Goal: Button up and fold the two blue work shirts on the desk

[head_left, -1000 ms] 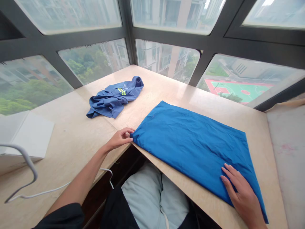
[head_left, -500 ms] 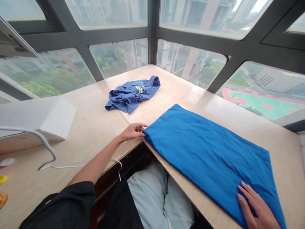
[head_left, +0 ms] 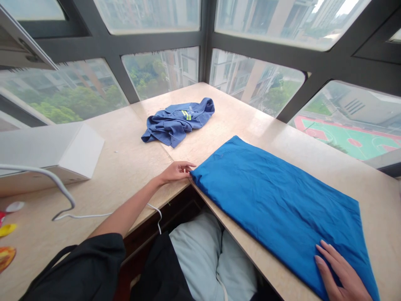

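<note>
A folded blue cloth (head_left: pixel 275 200) lies spread as a long rectangle along the right side of the worktop, with light wrinkles over it. At its near left corner my left hand (head_left: pixel 175 171) has thumb and fingers closed on the fabric edge. My right hand (head_left: pixel 343 271) rests on the cloth's near right end, fingers stretched out and loosely apart, gripping nothing; its lower part is cut off by the frame. A crumpled dark blue garment (head_left: pixel 178 121) with yellow-green stripes sits farther back, apart from both hands.
The pale corner worktop (head_left: pixel 131 167) borders tall windows. On the left stand a white box-shaped object (head_left: pixel 72 152) and a bent white cable (head_left: pixel 62 188). Small red, yellow and orange items (head_left: pixel 8 230) lie at the far left. Below the worktop edge is a dark opening (head_left: pixel 184 205).
The view has shifted slightly. My left hand stays at the cloth's corner, where the edge looks a little more bunched. My right hand keeps its place on the cloth.
</note>
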`<action>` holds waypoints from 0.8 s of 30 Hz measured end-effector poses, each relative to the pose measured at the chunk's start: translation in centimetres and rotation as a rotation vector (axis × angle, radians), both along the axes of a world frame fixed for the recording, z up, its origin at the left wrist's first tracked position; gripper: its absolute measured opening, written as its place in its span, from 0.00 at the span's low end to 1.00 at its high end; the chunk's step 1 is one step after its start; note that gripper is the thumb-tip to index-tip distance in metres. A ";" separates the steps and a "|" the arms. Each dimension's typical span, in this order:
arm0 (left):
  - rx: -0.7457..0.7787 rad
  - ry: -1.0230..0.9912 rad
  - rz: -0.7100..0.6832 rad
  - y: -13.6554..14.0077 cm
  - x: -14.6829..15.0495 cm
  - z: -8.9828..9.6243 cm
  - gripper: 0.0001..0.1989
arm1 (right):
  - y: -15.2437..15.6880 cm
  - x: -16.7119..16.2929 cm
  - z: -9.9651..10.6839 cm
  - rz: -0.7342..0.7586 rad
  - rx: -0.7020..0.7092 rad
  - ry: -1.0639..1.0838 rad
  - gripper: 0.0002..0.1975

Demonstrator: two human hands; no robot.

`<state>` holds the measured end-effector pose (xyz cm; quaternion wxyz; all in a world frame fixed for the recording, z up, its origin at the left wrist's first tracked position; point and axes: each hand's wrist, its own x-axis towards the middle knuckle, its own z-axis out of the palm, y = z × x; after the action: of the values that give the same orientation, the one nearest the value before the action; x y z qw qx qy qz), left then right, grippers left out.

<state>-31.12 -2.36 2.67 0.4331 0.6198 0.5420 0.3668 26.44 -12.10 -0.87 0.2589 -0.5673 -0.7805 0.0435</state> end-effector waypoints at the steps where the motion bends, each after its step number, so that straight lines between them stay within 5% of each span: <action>1: 0.013 -0.005 0.043 0.1 -0.1 -0.1 0.25 | 0.0 0.0 0.0 -0.001 0.003 -0.003 0.27; 11: 0.120 0.215 0.070 0.3 -1.1 -0.7 0.17 | 0.0 0.0 -0.2 -0.023 -0.002 0.022 0.27; 18: 0.303 0.443 0.251 -0.2 0.7 1.5 0.17 | 0.0 -0.1 -0.3 -0.035 -0.012 0.021 0.26; 20: 0.404 0.505 0.175 -0.3 3.1 2.1 0.18 | 0.1 -0.1 -0.4 -0.029 -0.009 0.016 0.26; 24: 0.493 0.680 -0.202 -0.2 7.7 1.6 0.23 | 0.1 -0.3 -0.2 -0.014 0.003 0.005 0.23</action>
<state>-23.40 -2.61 4.23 0.1025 0.8402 0.4867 0.2161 26.15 -11.99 -1.07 0.2620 -0.5721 -0.7761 0.0417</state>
